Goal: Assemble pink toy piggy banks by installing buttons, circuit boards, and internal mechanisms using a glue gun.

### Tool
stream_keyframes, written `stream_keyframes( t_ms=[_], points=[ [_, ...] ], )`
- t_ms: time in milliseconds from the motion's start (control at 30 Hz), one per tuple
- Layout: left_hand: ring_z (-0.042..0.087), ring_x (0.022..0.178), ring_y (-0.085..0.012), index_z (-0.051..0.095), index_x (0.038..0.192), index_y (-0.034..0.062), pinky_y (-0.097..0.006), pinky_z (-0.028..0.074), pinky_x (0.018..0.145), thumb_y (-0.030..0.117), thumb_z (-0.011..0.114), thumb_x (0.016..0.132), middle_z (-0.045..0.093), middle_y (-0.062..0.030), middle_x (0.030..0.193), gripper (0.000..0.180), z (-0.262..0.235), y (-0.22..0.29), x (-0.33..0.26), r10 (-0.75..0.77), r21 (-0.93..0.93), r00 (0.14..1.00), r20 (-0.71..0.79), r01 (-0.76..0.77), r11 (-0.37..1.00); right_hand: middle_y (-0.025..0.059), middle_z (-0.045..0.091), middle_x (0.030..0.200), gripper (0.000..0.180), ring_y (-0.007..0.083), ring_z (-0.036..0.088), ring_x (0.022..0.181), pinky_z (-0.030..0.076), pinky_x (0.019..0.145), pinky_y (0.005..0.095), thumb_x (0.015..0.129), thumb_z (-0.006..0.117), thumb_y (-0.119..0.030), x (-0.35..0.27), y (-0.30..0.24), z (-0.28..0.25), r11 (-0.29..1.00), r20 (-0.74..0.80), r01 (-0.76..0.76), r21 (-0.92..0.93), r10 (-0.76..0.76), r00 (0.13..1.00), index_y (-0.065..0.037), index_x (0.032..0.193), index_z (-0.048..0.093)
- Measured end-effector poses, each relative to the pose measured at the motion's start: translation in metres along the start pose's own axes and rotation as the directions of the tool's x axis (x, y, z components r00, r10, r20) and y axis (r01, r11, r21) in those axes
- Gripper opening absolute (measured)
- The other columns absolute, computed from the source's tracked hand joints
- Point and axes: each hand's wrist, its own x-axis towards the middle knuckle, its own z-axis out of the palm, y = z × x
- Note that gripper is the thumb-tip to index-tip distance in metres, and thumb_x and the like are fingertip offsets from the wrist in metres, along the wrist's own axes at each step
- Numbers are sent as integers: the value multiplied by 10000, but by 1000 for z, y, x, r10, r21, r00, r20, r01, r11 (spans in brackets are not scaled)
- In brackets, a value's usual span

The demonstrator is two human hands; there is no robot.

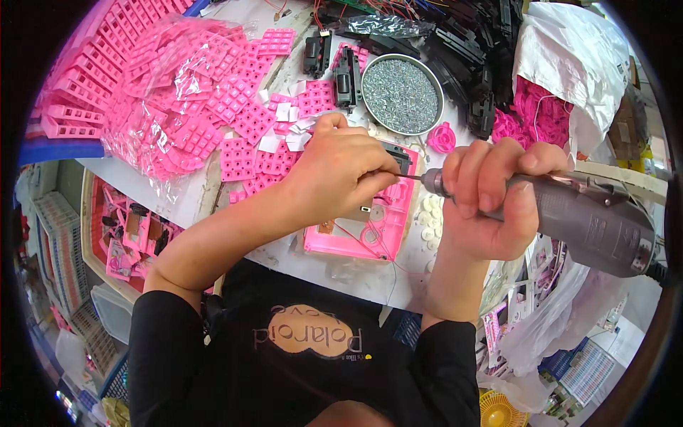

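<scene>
My right hand (491, 196) is wrapped round a grey electric screwdriver (594, 231), which lies nearly level with its bit pointing left. My left hand (341, 167) reaches over a pink plastic housing (331, 242), thumb and fingers pinched together at the tip of the bit. Whatever sits between those fingertips is too small or hidden to make out. Thin red wires and a dark part show inside the housing, partly covered by my left hand. Just beyond it stands a round metal dish (439, 107) full of small screws (400, 95).
Pink keypad pieces (231, 99), some under clear plastic, are heaped at the left. Black plastic parts (462, 53) pile up at the back. A white bag (569, 57) with pink parts stands back right. White discs (428, 220) lie beside the housing. A bin of pink parts (128, 242) sits lower left.
</scene>
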Motion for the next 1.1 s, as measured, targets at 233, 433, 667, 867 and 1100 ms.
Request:
stream_keyframes(
  t_ms=[233, 433, 667, 867, 1100],
  points=[
    [613, 922, -196, 698, 937, 140, -446, 325, 948, 231, 819, 748, 665, 1, 882, 241, 2, -1, 5, 55, 145, 998, -28, -50, 988, 71, 488, 654, 296, 158, 454, 497, 422, 469, 329, 927, 636, -110, -3, 6, -5, 1000, 14, 11, 25, -11, 1000, -74, 1134, 428],
    [563, 1124, -213, 653, 1057, 146, -576, 268, 1041, 301, 820, 727, 654, 14, 1073, 401, 7, -13, 6, -18, 393, 995, 96, -21, 919, 86, 532, 691, 224, 134, 477, 501, 435, 462, 298, 902, 596, -3, 0, 34, -32, 993, -103, 55, -106, -66, 992, -41, 1071, 454],
    [569, 1127, -211, 650, 1069, 138, -564, 276, 1056, 283, 819, 729, 659, -5, 1070, 407, 8, -12, 7, -25, 393, 995, 101, -17, 919, 72, 547, 729, 190, 128, 498, 543, 426, 493, 279, 875, 636, 10, -9, 51, -43, 952, -18, -31, -305, 26, 999, -45, 966, 478],
    [575, 1167, -277, 620, 1174, 103, -554, 288, 1089, 212, 804, 748, 658, -73, 1108, 477, 9, -19, 11, -85, 295, 979, 187, 26, 955, 129, 580, 774, 273, 188, 547, 605, 460, 530, 324, 899, 709, -69, 8, 52, -66, 944, 180, -102, -315, 165, 970, -22, 1048, 484],
    [619, 1173, -330, 620, 1254, 52, -461, 457, 1021, 64, 767, 759, 657, -157, 1229, 517, -43, 24, 4, -51, 166, 998, 45, 42, 985, 142, 616, 1272, 510, 306, 559, 1219, 474, 1006, 463, 824, 704, -64, -14, -35, -150, 604, -59, -225, -765, 283, 957, -36, 1316, 575]
  ],
)
